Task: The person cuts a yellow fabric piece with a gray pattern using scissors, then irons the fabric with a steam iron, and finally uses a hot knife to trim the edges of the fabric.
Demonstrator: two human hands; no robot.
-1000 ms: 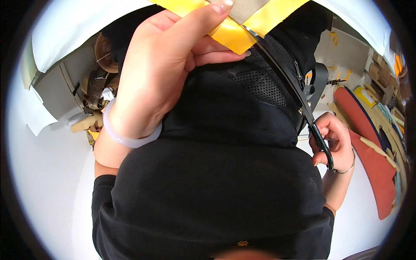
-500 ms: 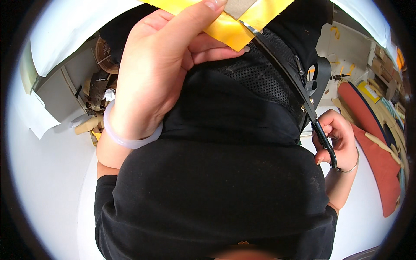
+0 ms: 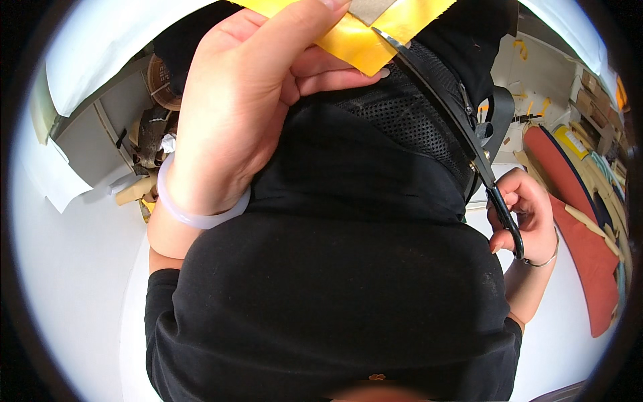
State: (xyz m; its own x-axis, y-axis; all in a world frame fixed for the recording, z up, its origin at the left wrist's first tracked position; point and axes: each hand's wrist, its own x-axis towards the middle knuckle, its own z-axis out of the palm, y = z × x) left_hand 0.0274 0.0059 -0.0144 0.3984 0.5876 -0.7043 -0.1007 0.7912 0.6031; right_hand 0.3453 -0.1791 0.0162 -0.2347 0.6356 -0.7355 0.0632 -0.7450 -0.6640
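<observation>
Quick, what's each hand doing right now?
Left hand: closed, pinching the shiny yellow fabric piece.
Right hand: closed on the handles of the long black metal scissors.

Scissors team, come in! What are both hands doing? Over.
Left hand pinching yellow material. Right hand holding black scissors, tip over the yellow. Left fingertip close to the blades.

- Upper middle: panel (image 3: 370, 9) on fabric (image 3: 365, 48)
- Left, at the fabric's edge: left hand (image 3: 242, 90), bangle (image 3: 207, 220) around its wrist
- Right: scissors (image 3: 462, 130), tip beside the panel's corner, handle in right hand (image 3: 534, 216)
- Left of left hand: basket (image 3: 159, 88)
- Far right, past right hand: sheet (image 3: 588, 275)
</observation>
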